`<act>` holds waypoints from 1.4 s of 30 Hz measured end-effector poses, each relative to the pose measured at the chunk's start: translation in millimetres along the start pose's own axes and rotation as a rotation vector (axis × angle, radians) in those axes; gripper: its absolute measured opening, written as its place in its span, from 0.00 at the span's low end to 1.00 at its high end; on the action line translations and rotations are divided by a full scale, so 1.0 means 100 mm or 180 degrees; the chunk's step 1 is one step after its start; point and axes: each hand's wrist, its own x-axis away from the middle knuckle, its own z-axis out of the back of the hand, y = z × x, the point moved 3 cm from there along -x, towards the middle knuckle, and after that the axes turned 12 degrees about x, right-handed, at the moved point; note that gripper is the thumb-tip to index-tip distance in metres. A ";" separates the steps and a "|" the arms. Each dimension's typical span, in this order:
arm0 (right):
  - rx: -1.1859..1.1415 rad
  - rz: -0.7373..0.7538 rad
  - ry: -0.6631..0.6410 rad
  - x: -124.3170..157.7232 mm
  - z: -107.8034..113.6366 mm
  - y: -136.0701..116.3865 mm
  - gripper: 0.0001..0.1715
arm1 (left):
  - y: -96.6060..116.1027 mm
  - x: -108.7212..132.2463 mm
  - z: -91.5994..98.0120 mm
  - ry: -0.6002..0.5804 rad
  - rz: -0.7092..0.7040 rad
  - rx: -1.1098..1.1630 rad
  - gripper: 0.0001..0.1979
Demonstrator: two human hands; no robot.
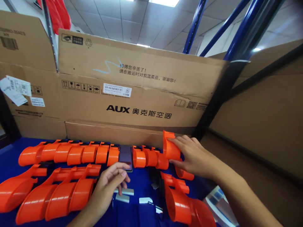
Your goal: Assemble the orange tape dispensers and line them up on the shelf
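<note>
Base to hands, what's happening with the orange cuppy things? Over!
Right hand: grip on one orange piece. Left hand: nothing visible in it, near a dark slab. Other orange pieces crowd close beside the held one.

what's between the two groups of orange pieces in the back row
A dark, flat rectangular object separates the orange pieces there, as the head view shows.

the cardboard (82, 108) reads "aux 奥克斯空调", its white label (117, 90) "kfr-46g" and "25".

bare left hand (110, 179), right hand (194, 155)
</note>
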 end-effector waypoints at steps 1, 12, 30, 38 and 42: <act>-0.0195 0.0157 0.0185 0.02 0.11 -0.16 0.36 | 0.01 0.01 -0.01 -0.0025 -0.0013 -0.0044 0.14; -0.1502 0.1260 0.0455 0.06 0.10 -1.52 0.48 | -0.06 0.04 0.02 0.0454 0.0456 0.1552 0.20; -0.1387 0.0662 0.0002 0.08 -0.66 -1.71 0.09 | -0.02 0.00 0.09 0.1285 0.0827 0.1712 0.21; -0.0978 0.0545 -0.0364 0.08 -0.79 -1.77 0.08 | -0.05 -0.02 0.03 0.0899 0.0632 0.1471 0.25; -0.0896 0.0482 -0.0291 0.07 -0.83 -1.80 0.09 | -0.08 -0.01 0.02 0.0932 0.0557 0.1270 0.25</act>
